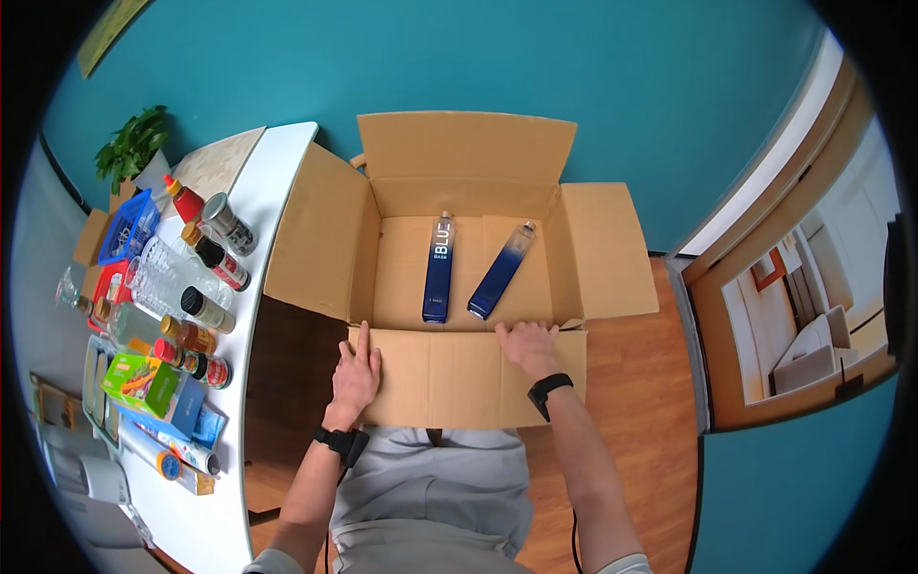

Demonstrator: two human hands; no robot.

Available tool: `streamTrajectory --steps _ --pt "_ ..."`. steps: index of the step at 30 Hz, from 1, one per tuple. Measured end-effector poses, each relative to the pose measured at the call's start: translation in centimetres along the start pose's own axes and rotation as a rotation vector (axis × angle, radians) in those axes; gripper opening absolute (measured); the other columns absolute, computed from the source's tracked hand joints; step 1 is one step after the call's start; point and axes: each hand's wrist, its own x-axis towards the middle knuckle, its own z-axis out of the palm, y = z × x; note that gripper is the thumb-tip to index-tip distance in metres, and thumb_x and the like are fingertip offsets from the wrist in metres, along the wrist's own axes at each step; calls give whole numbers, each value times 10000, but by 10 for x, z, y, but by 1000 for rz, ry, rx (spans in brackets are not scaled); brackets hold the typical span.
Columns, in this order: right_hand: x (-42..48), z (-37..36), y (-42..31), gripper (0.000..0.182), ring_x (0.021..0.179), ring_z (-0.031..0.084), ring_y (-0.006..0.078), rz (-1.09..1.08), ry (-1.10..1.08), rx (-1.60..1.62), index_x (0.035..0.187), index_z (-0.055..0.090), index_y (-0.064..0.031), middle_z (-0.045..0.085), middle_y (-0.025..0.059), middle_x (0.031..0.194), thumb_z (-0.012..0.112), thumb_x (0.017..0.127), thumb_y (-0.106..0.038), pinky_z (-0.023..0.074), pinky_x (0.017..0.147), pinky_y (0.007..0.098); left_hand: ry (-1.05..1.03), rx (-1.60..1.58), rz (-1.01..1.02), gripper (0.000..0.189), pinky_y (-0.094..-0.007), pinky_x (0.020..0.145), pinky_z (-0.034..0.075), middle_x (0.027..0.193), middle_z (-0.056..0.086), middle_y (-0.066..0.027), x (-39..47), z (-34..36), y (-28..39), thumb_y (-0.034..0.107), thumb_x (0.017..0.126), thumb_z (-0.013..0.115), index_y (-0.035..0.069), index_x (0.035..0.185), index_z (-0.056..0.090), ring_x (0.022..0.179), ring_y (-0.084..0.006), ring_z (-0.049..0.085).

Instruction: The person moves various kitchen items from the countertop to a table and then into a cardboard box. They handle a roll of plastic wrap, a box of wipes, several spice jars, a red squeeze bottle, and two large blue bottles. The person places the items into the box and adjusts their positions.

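An open cardboard box [466, 195] stands before me with its flaps spread outward. Two tall blue and clear glass bottles lie inside on its floor. The left bottle [439, 273] bears white lettering; the right bottle [503, 271] lies at a slant, its silver-capped neck up and to the right. My left hand [356, 373] rests on the left end of the near flap [452, 380], fingers apart and holding nothing, the index finger reaching the fold. Near the flap's right end my right hand [529, 344] hooks its fingers over the box's near rim, hiding some fingertips.
To the left is a white table [269, 194] crowded with sauce bottles, a pepper grinder [228, 224], a clear textured glass container [159, 265], a blue basket [129, 226], a green box [140, 385] and a potted plant [133, 147]. A teal wall [459, 57] rises behind the box.
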Motion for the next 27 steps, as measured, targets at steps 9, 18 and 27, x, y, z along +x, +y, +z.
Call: streamTrajectory --steps 9,18,27 --pt "-2 -3 -1 728 1333 482 392 7 -19 -10 1221 686 2 617 215 1330 314 965 -569 196 1159 644 20 -9 20 608 -559 795 542 1218 442 -323 0 5 -3 357 1030 421 211 1581 211 917 -523 613" --pt "0 5 0 716 1329 488 393 7 20 -23 1213 694 -16 623 213 1321 313 971 -572 212 1158 636 22 -12 22 609 -559 782 547 1210 443 -319 0 5 -4 353 1029 428 211 1579 209 914 -518 614" --pt "-6 2 1 705 1317 487 397 -13 9 -5 1191 702 -8 632 206 1306 323 980 -564 200 1151 632 38 -20 31 602 -564 775 547 1211 441 -322 0 8 -5 351 1029 424 216 1577 213 900 -521 617"
